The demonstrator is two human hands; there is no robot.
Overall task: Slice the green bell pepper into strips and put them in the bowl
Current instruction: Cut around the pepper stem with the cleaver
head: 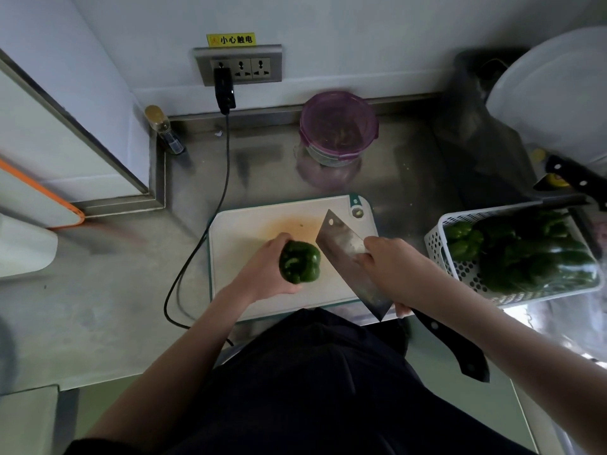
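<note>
A whole green bell pepper (299, 261) sits on the white cutting board (249, 231), and my left hand (266, 274) grips it from the left side. My right hand (394, 270) holds a cleaver (345, 247) by the blade's rear part, with fingers lying on the flat steel. The blade slants just right of the pepper, apart from it, and its black handle (456, 353) sticks out under my forearm. A clear bowl with a purple rim (338, 126) stands at the back of the steel counter, beyond the board.
A white perforated basket (460, 270) with several green peppers sits right of the board. A second black-handled knife (574, 180) lies behind it. A black power cable (210, 218) runs from the wall socket past the board's left edge. A small bottle (164, 129) stands in the back-left corner.
</note>
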